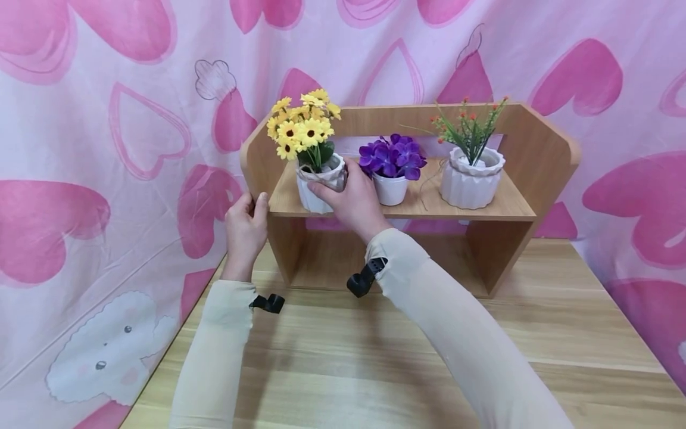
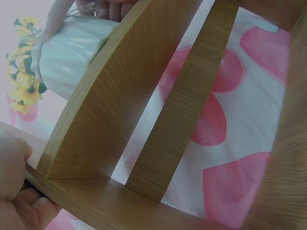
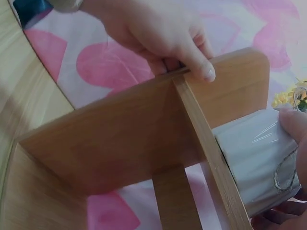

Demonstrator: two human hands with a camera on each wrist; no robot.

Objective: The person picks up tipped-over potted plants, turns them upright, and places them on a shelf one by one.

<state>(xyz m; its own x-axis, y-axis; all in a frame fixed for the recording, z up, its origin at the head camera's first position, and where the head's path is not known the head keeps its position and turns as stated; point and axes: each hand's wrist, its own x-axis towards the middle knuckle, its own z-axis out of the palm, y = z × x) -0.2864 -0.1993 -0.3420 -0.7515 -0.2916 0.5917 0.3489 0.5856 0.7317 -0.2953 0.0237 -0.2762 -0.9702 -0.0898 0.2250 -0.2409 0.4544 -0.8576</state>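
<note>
In the head view, my right hand (image 1: 359, 202) grips a white fluted flowerpot (image 1: 312, 198) with yellow daisy-like flowers, thumb on its front and fingers round the right side. The pot is at the left end of the upper board of a small wooden shelf (image 1: 536, 158); in the right wrist view its base (image 3: 228, 153) meets the board. My left hand (image 1: 245, 229) holds the shelf's left side panel by its front edge. From the right wrist view, that thumb (image 3: 199, 64) lies by the board's corner, with the other fingers partly hidden behind the panel.
A small white pot of purple flowers (image 1: 393, 189) stands just right of my right hand. Farther right on the same board is a fluted white pot (image 1: 471, 185) with orange-tipped greenery. The shelf rests on a wooden table (image 1: 343, 357), with a pink heart-patterned curtain (image 1: 145, 238) behind.
</note>
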